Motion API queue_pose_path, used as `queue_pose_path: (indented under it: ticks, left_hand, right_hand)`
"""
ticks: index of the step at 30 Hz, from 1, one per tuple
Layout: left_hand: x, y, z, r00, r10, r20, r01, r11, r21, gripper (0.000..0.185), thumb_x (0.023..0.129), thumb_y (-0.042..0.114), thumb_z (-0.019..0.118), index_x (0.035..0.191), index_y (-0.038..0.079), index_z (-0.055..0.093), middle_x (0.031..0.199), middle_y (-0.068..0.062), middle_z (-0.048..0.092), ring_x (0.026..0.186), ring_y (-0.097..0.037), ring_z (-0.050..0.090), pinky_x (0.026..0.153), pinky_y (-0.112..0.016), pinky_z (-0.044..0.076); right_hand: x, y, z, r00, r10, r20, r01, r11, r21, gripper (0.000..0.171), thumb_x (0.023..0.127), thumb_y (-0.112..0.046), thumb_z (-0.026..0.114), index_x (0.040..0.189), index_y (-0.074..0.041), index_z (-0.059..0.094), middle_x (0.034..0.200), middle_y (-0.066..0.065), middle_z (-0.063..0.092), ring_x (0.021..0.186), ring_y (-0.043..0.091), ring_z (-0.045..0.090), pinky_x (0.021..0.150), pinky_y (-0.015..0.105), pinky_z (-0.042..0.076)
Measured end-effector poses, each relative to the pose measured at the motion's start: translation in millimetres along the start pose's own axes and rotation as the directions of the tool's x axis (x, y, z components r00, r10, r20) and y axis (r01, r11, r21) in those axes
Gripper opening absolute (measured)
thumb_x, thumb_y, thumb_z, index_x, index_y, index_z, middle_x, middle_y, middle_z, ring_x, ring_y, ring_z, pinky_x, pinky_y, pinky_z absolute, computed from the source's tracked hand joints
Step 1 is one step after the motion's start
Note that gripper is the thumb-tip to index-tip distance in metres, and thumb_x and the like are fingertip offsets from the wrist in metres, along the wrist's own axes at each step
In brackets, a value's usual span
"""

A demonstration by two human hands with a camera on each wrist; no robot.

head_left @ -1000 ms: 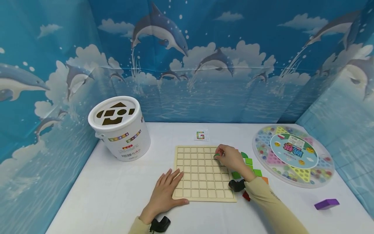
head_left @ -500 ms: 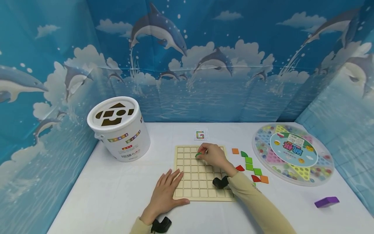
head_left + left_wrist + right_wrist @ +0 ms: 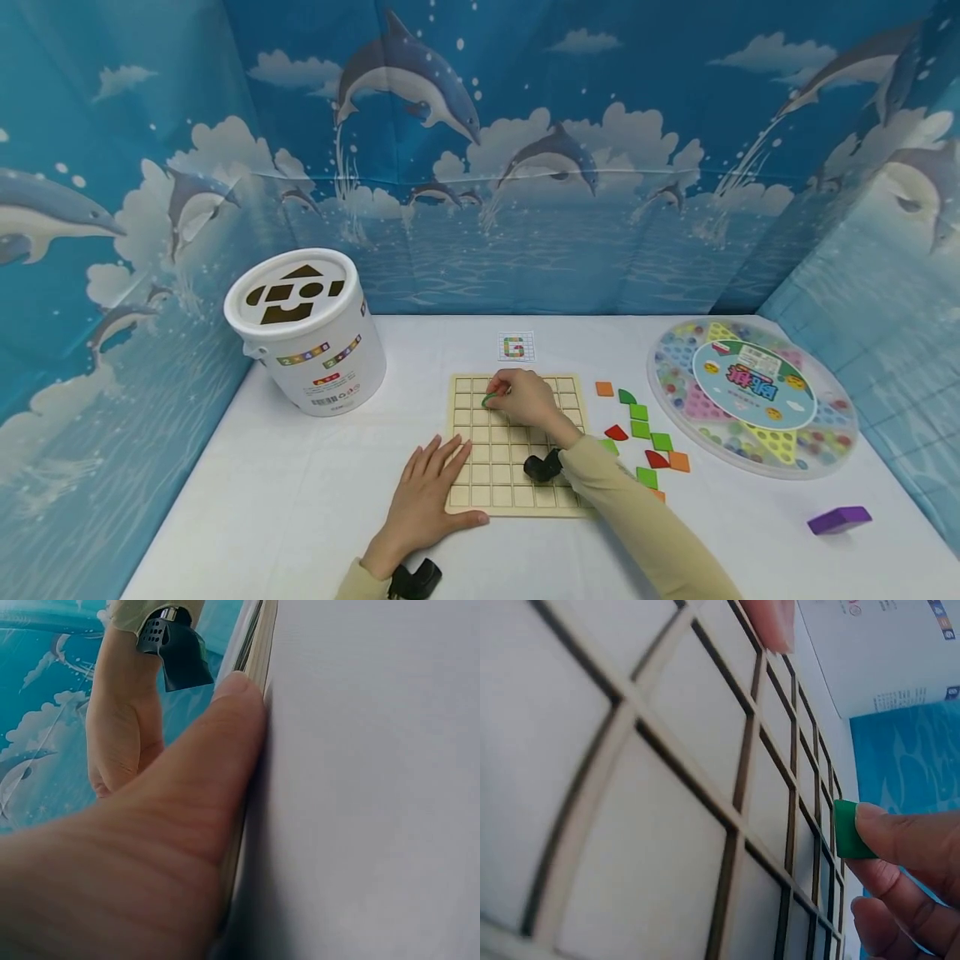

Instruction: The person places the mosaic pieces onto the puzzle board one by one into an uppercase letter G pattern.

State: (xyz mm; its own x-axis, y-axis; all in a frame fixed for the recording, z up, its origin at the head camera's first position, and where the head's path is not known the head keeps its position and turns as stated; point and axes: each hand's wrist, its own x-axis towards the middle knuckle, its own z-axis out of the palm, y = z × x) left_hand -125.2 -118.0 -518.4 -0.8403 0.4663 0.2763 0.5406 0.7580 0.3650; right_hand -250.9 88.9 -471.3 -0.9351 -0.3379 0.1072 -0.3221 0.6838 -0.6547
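My right hand (image 3: 527, 398) pinches a small dark green tile (image 3: 849, 829) between thumb and fingers, over the upper left part of the wooden grid board (image 3: 520, 497). In the right wrist view the tile's lower edge is at or just above the grid; contact is hard to tell. My left hand (image 3: 425, 493) lies with fingers spread at the board's left edge, its thumb by the lower left corner. A printed card (image 3: 517, 346) with a coloured G-shaped pattern lies behind the board.
Right of the board lie loose tiles: a green quarter-round (image 3: 627, 397), a red one (image 3: 617, 432), an orange square (image 3: 604, 388) and several others. A white bucket (image 3: 315, 375) stands back left. A round marble game board (image 3: 753, 400) and a purple block (image 3: 839, 520) are at right.
My right hand has moved left across the board with the green tile, from its upper right to its upper left part. The left hand has stayed in place.
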Motion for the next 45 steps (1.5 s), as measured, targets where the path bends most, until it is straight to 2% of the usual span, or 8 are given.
queue_pose_path:
  ticks: [7, 15, 24, 30, 39, 45]
  left_hand:
    - [-1.1, -1.9, 1.0, 1.0, 0.01, -0.015, -0.01, 1.0, -0.009, 0.091, 0.077, 0.065, 0.063, 0.145, 0.01, 0.04, 0.147, -0.011, 0.038, 0.135, -0.039, 0.026, 0.107, -0.057, 0.018]
    - [-0.6, -1.9, 2.5, 1.0, 0.008, -0.013, -0.008, 1.0, 0.014, 0.091, 0.078, 0.067, 0.061, 0.146, 0.01, 0.039, 0.147, -0.01, 0.037, 0.136, -0.038, 0.026, 0.107, -0.056, 0.018]
    - [-0.4, -1.5, 2.5, 1.0, -0.005, -0.002, 0.005, 1.0, 0.016, 0.091, 0.078, 0.068, 0.059, 0.146, 0.011, 0.039, 0.148, -0.009, 0.037, 0.137, -0.037, 0.025, 0.108, -0.055, 0.017]
    - [0.0, -0.8, 2.0, 1.0, -0.004, -0.003, 0.004, 1.0, 0.02, 0.091, 0.078, 0.068, 0.06, 0.146, 0.011, 0.04, 0.147, -0.009, 0.037, 0.136, -0.037, 0.026, 0.107, -0.056, 0.019]
    - [-0.2, -1.6, 3.0, 1.0, -0.018, 0.012, 0.018, 1.0, 0.012, 0.091, 0.078, 0.069, 0.058, 0.146, 0.012, 0.038, 0.149, -0.008, 0.035, 0.137, -0.037, 0.023, 0.108, -0.055, 0.016]
    - [-0.6, -3.6, 4.7, 1.0, -0.014, 0.01, 0.013, 1.0, 0.005, 0.092, 0.078, 0.07, 0.058, 0.147, 0.012, 0.038, 0.149, -0.008, 0.034, 0.137, -0.037, 0.023, 0.108, -0.054, 0.016]
  right_hand:
    - [3.1, -5.3, 9.7, 1.0, 0.002, -0.012, -0.002, 0.999, -0.039, 0.014, 0.08, -0.02, 0.078, 0.079, -0.017, 0.064, 0.068, -0.01, 0.056, 0.055, 0.008, 0.051, 0.05, 0.028, 0.042]
    - [9.4, -3.2, 9.0, 1.0, 0.025, 0.005, -0.025, 0.999, -0.042, 0.012, 0.08, -0.024, 0.078, 0.079, -0.019, 0.066, 0.068, -0.011, 0.057, 0.055, 0.009, 0.052, 0.049, 0.028, 0.041]
    - [12.2, 3.7, 7.9, 0.996, 0.07, 0.061, -0.068, 0.997, -0.039, 0.009, 0.083, -0.029, 0.075, 0.086, -0.022, 0.07, 0.07, -0.008, 0.056, 0.056, 0.013, 0.05, 0.05, 0.029, 0.039]
    - [12.1, 3.7, 5.9, 0.992, 0.094, 0.082, -0.091, 0.995, -0.049, 0.014, 0.082, -0.03, 0.076, 0.092, -0.02, 0.074, 0.07, -0.006, 0.056, 0.055, 0.014, 0.048, 0.048, 0.029, 0.037]
    - [11.1, 2.7, 4.2, 0.991, 0.107, 0.077, -0.102, 0.993, -0.066, 0.016, 0.08, -0.028, 0.077, 0.095, -0.021, 0.077, 0.081, -0.006, 0.067, 0.061, 0.009, 0.056, 0.051, 0.027, 0.044]
    - [9.5, 2.4, 4.4, 0.993, 0.094, 0.074, -0.09, 0.994, -0.056, 0.015, 0.081, -0.026, 0.076, 0.096, -0.02, 0.077, 0.083, -0.005, 0.067, 0.063, 0.009, 0.056, 0.053, 0.028, 0.045]
